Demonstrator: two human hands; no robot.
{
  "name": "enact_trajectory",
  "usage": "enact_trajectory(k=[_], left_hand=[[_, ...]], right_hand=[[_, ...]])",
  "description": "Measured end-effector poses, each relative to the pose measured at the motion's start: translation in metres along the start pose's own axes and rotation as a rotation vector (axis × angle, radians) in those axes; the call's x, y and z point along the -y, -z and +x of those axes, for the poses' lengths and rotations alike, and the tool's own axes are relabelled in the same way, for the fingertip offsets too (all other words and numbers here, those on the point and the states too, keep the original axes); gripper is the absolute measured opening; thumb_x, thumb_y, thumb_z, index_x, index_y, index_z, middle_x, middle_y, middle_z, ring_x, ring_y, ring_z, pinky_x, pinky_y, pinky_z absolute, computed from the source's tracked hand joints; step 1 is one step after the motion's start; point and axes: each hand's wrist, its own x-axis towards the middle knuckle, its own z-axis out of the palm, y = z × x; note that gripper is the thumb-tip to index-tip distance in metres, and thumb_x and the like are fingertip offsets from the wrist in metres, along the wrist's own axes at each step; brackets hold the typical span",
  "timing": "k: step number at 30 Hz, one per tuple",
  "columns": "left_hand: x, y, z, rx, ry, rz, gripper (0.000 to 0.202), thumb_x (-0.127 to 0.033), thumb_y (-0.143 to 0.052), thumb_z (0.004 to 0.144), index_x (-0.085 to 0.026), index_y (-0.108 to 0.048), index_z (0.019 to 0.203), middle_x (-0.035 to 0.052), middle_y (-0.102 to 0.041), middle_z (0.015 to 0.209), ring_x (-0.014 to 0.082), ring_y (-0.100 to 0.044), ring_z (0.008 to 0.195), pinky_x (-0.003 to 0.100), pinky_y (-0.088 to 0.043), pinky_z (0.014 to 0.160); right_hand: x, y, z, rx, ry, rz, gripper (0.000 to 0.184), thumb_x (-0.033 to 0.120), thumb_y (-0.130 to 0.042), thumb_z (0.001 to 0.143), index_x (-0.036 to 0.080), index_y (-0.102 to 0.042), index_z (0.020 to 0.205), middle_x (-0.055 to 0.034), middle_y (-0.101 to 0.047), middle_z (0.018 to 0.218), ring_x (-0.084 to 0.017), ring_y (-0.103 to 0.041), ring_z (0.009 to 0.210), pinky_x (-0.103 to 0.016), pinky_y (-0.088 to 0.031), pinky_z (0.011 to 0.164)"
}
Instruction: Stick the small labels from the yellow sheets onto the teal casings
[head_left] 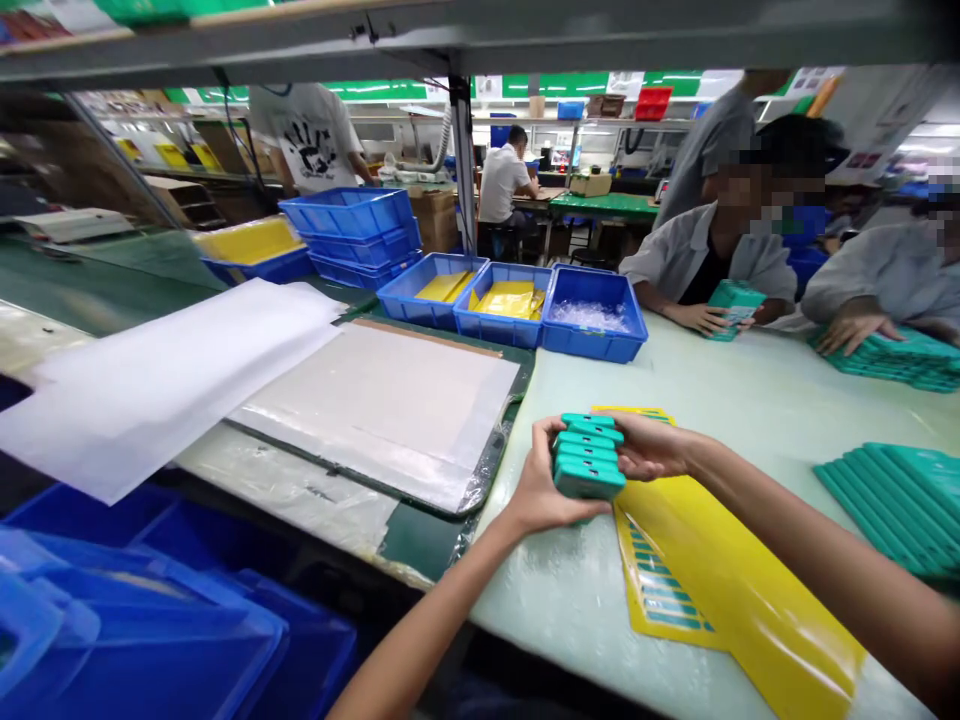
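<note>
Between my two hands is a small stack of teal-green rectangular cases (pixel 589 462), each with a small dark slot on its edge. My left hand (pixel 541 485) wraps the left side and underside, its thumb reaching along the bottom. Against the right side of the stack, the curled fingers of my right hand (pixel 649 445) press. Below lie yellow sheets (pixel 720 560) on the pale green tabletop (pixel 540 590), one with rows of green strips along its edge. More teal cases (pixel 892 505) lean in a row at the right.
Three blue bins (pixel 592 345) stand at the back, two with yellow sheets and one with clear plastic. White sheets (pixel 172 370) lie left, beside a covered board (pixel 390 400). Blue crates (pixel 150 620) fill the lower left. Two co-workers sit opposite, handling teal cases (pixel 735 305).
</note>
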Motion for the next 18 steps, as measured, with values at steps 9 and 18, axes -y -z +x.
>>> enact_trajectory(k=[9, 18], left_hand=[[-0.016, -0.005, 0.013, 0.03, 0.172, -0.345, 0.146, -0.073, -0.102, 0.058, -0.02, -0.026, 0.17, 0.0233, -0.037, 0.173, 0.0479, -0.043, 0.159, 0.055, -0.039, 0.132], [-0.039, -0.005, 0.031, 0.006, 0.401, -0.441, 0.056, -0.047, -0.081, 0.085, -0.022, -0.056, 0.129, 0.0065, -0.069, 0.122, 0.0265, -0.07, 0.11, 0.037, -0.054, 0.1]], right_hand=[[-0.071, -0.062, -0.028, -0.625, 0.637, 0.013, 0.087, 0.087, -0.045, 0.1, 0.021, -0.062, 0.154, -0.0162, -0.064, 0.156, -0.032, -0.064, 0.142, -0.044, -0.059, 0.114], [-0.115, -0.139, -0.031, -1.233, 1.147, -0.57, 0.04, 0.025, -0.072, 0.105, 0.027, -0.064, 0.144, -0.0171, -0.059, 0.163, -0.035, -0.059, 0.151, -0.065, -0.051, 0.124]])
